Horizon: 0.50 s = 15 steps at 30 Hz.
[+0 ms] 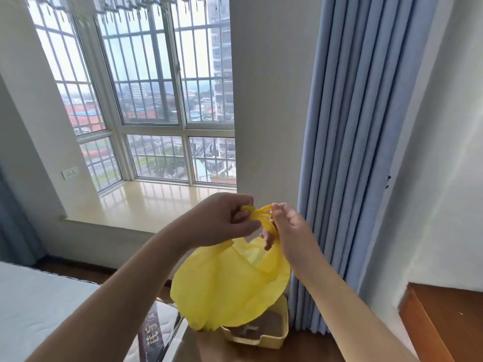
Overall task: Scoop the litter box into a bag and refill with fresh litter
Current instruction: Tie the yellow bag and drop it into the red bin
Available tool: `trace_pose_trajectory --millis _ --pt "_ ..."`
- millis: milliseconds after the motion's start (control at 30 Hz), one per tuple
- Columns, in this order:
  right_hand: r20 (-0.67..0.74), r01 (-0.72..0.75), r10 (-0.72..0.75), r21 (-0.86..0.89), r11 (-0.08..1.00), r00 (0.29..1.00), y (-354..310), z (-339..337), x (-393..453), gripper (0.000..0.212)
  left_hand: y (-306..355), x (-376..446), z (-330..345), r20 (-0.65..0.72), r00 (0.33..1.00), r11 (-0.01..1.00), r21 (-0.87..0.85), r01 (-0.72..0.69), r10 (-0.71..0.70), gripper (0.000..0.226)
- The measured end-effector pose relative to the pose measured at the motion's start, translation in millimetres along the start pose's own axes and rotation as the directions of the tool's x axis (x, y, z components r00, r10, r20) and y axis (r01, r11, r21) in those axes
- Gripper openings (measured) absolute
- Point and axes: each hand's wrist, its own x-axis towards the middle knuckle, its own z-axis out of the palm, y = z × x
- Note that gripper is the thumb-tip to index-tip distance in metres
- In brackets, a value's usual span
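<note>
Both hands raised: left hand (222, 220) and right hand (290, 231) pinching twisted handles of thin yellow plastic bag (230, 286), hanging above cream plastic litter box (271, 338) on floor

Both arms raised; left hand (219, 220), right hand (290, 231) fingers pinching.

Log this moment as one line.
both hands pinching yellow bag handles | bag held above litter box | scooping not started
</note>
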Motion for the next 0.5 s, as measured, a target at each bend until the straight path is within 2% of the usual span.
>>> trace_pose_trajectory --millis 67,167,233,267,333,433,500 --pt "-0.003 -0.024 0.024 -0.030 0.999 1.000 -1.7 5.5 -9.7 0.028 -1.6 -16.2 -8.8 -0.056 0.985 0.963 0.226 -0.148 0.165 0.037" --pt "0.079 -0.106 0.106 -0.007 0.994 0.991 -8.1 17.8 -26.8 0.027 -3.9 -41.6 -16.6 -0.101 0.947 0.923 0.277 -0.267 0.305 0.033" --pt "0.107 -0.145 0.145 -0.001 0.989 0.984 -10.6 28.3 -40.0 0.027 -5.6 -58.4 -15.5 -0.092 0.929 0.887 0.341 -0.310 0.360 0.012" --pt "0.106 -0.157 0.159 -0.030 0.987 0.982 -10.1 34.1 -47.7 0.028 -8.9 -65.5 -12.8 -0.111 0.929 0.885 0.363 -0.293 0.353 0.014" --pt "0.072 -0.197 0.202 -0.065 0.978 0.977 -5.7 46.9 -64.1 0.029 -19.2 -77.0 -5.8 -0.167 0.937 0.906 0.355 -0.232 0.305 0.034" --pt "-0.088 -0.270 0.262 -0.094 0.958 0.961 9.5 66.3 -89.3 0.024 -25.1 -88.7 2.3 -0.198 0.951 0.953 0.235 -0.189 0.237 0.035" --pt "-0.284 -0.201 0.128 -0.245 0.948 0.950 20.1 74.2 -110.0 0.019 -20.3 -96.5 10.2 -0.183 0.966 0.976 0.148 -0.158 0.184 0.042"
